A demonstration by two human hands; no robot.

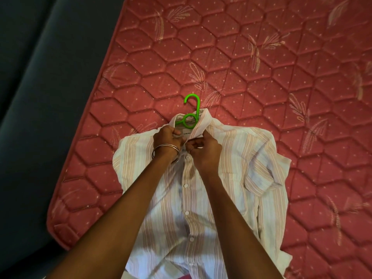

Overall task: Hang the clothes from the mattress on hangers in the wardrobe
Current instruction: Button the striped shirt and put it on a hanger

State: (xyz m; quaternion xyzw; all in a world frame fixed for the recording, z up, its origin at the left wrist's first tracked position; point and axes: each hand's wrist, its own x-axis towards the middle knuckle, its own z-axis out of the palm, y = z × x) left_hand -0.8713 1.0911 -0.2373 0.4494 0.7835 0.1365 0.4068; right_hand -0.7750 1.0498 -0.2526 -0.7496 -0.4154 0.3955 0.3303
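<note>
Both hands meet at the neck of a striped short-sleeved shirt (201,190). The left hand (166,138) pinches the placket edge just below the collar; the right hand (205,151) pinches the opposite edge, fingers curled tight on the fabric at the top button. Two metal bangles (165,153) sit on the left wrist. A green plastic hanger (190,115) lies inside the collar, its hook projecting beyond it. The shirt lies flat, front up, on a red quilted mattress (261,77), its lower buttons fastened. The forearms cover part of the shirt front. A dark floor (40,97) borders the mattress on the left.
</note>
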